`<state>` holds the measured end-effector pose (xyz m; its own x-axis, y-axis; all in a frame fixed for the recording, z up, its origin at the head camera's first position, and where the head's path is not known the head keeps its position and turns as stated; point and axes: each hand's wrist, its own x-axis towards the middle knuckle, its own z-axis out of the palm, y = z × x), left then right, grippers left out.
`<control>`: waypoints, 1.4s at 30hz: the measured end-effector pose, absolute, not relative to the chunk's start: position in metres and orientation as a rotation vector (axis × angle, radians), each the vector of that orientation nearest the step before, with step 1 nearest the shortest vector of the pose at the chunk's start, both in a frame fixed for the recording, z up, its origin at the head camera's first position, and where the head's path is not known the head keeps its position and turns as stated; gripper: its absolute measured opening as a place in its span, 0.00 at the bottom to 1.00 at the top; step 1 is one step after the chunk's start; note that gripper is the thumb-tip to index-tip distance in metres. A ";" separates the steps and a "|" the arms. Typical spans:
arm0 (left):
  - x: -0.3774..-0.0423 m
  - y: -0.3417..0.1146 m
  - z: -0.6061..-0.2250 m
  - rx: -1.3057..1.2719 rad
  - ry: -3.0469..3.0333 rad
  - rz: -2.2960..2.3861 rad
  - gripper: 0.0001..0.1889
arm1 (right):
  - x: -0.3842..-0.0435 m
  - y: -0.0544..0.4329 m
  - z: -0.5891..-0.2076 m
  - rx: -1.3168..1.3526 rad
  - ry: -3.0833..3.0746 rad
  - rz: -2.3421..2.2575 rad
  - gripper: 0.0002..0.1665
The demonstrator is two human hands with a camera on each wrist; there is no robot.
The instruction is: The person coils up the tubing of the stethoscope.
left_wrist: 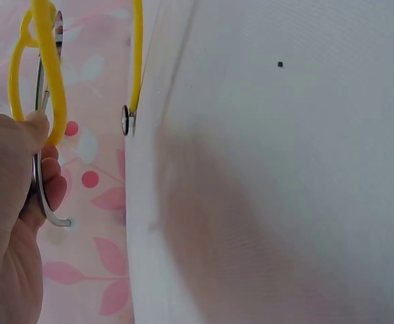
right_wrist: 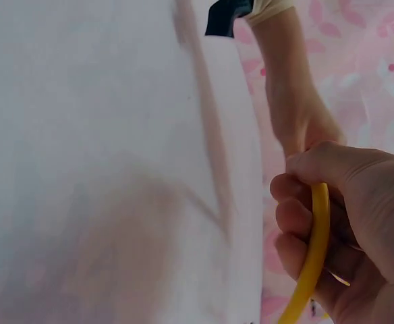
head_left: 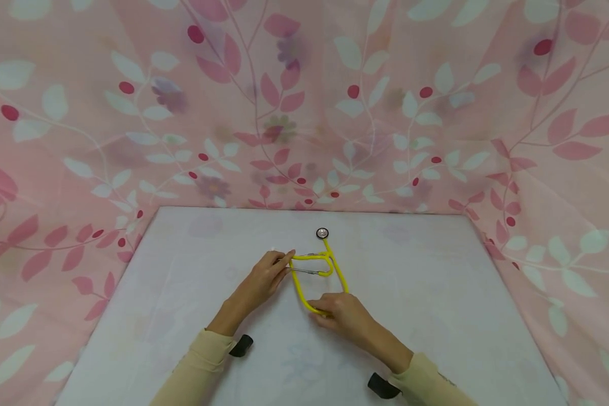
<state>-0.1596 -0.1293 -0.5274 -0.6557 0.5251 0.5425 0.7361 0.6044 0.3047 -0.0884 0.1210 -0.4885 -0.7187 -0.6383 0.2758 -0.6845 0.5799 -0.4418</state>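
Observation:
A stethoscope with yellow tubing [head_left: 339,269] is held above the white table by both hands. My left hand [head_left: 266,276] grips its metal ear tubes together with a bend of the yellow tube; in the left wrist view a curved metal tube end [left_wrist: 57,219] sticks out below the fingers. My right hand [head_left: 346,317] holds the lower loop of tubing, and in the right wrist view the fingers curl round the yellow tube [right_wrist: 313,260]. The round chest piece [head_left: 322,233] is at the far end, toward the table's back edge.
The white tabletop [head_left: 426,270] spreads beneath both hands. Pink leaf-patterned cloth [head_left: 304,113] hangs behind the table and along its sides. Black straps sit at the left wrist [head_left: 241,345] and the right wrist [head_left: 383,385].

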 end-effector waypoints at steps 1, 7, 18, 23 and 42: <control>-0.159 -0.129 -0.527 -1.000 -2.442 -0.725 0.30 | -0.087 0.120 -0.486 1.146 -2.715 0.794 0.15; -0.159 -0.130 -0.526 -0.970 -2.469 -0.727 0.28 | -0.078 0.117 -0.473 1.166 -2.645 0.730 0.14; -0.155 -0.122 -0.528 -0.997 -2.506 -0.683 0.30 | -0.085 0.118 -0.448 1.145 -2.489 0.562 0.11; -0.153 -0.116 -0.525 -1.018 -2.508 -0.639 0.31 | -0.097 0.120 -0.437 1.147 -2.418 0.502 0.10; -0.134 -0.104 -0.515 -1.106 -2.468 -0.641 0.28 | -0.150 0.129 -0.407 1.082 -2.444 0.426 0.11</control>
